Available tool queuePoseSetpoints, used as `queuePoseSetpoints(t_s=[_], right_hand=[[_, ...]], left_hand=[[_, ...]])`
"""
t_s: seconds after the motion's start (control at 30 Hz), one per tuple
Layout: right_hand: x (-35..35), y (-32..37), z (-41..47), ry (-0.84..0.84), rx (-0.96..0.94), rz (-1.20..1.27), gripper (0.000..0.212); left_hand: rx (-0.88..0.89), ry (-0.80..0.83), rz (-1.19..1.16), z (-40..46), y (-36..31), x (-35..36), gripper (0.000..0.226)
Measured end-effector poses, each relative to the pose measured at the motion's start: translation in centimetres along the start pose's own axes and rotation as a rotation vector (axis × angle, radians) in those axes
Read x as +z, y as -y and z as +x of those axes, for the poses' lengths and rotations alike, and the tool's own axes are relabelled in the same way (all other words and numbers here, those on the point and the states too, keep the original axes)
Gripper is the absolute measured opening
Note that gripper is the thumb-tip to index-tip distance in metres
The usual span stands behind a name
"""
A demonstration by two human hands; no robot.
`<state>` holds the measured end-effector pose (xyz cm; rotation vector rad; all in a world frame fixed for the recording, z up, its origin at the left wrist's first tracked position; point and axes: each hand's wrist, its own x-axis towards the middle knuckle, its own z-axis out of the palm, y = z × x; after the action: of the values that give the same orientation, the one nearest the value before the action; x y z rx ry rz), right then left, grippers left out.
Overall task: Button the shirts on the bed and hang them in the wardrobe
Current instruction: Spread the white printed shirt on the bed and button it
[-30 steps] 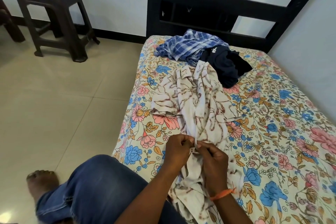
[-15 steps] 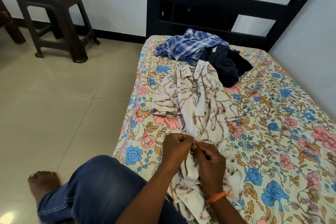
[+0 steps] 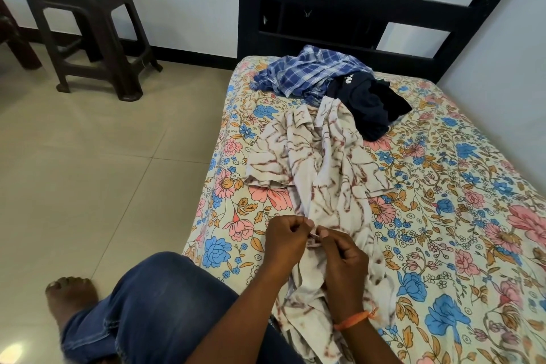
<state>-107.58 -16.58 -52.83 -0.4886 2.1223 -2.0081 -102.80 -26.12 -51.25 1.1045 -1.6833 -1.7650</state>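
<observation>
I had the cream, brown-veined cotton shirt (image 3: 322, 174) spread on the floral-sheeted bed (image 3: 443, 216). My left hand (image 3: 285, 238) and right hand (image 3: 342, 257) pinched its front placket; light, limp cloth, best gripped at that stiffer edge.

Cream shirt with brown marbled print (image 3: 322, 174) is spread lengthwise on the floral-sheeted bed (image 3: 461, 216) — front placket is pinched at the near end. Blue checked shirt (image 3: 304, 71) is crumpled at the far end — dark navy garment (image 3: 369, 106) is bunched just right of it.
</observation>
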Motion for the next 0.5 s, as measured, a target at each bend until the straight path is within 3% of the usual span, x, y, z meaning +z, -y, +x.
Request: queuePoseSetpoints(t_s=[0.2, 0.5], right_hand=[[-0.1, 1.0, 1.3, 0.048, 0.228, 0.118, 0.014], [-0.3, 1.3, 1.5, 0.117, 0.234, 0.084, 0.014]], left_hand=[[0.015, 0.042, 0.033, 0.5, 0.5, 0.2, 0.025], [-0.014, 0.090, -0.035, 0.6, 0.1, -0.1, 0.024]])
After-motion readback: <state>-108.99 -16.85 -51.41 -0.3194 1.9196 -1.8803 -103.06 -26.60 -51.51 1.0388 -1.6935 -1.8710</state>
